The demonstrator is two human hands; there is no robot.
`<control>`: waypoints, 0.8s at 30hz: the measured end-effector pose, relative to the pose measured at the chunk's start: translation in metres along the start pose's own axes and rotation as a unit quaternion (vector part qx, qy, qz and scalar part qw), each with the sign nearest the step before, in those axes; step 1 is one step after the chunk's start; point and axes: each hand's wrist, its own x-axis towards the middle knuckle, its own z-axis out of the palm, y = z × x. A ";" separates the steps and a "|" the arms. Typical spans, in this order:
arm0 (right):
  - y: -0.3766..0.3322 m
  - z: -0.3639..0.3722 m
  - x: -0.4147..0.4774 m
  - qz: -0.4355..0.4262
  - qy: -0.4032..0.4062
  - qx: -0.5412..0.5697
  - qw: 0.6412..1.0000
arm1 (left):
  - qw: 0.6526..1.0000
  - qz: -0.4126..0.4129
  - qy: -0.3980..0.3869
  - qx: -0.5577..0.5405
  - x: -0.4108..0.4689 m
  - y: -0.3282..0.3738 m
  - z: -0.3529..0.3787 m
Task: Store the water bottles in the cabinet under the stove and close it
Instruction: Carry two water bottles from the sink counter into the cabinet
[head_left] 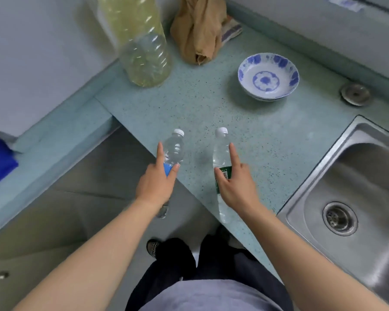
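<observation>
**2 held aloft**

1 speckled table (211, 108) carries 1 sink (357, 176), 1 big yellowish bottle (142, 52) and 1 patterned bowl (268, 77) (maybe stacked). Over its front edge, lifted: the left hand (155, 182) grips 1 blue-labelled water bottle (174, 147), the right hand (236, 182) 1 green-labelled water bottle (220, 151), forefingers straight.

A speckled pale-green countertop (211, 113) is seen running to the wall. At its back left corner a large plastic bottle (144, 59) of yellowish liquid is stood upright. Just beside it a crumpled tan cloth (198, 34) is heaped, with a striped cloth (233, 30) tucked against its right side. A blue-and-white bowl (268, 77) is set further right, well apart from a round metal cap (355, 94). A steel sink (357, 187) is let into the right end.
</observation>
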 end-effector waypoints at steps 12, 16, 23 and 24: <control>-0.034 0.090 -0.112 -0.162 -0.174 -0.087 0.967 | 0.940 -0.238 0.143 -0.200 -0.193 -0.151 0.024; -0.038 0.130 -0.180 -0.182 -0.228 -0.125 0.948 | 0.897 -0.318 0.184 -0.246 -0.285 -0.193 0.039; -0.026 0.202 -0.327 -0.232 -0.336 -0.155 0.899 | 0.845 -0.400 0.225 -0.274 -0.443 -0.265 0.070; -0.024 0.212 -0.349 -0.239 -0.354 -0.157 0.890 | 0.837 -0.408 0.237 -0.277 -0.465 -0.275 0.074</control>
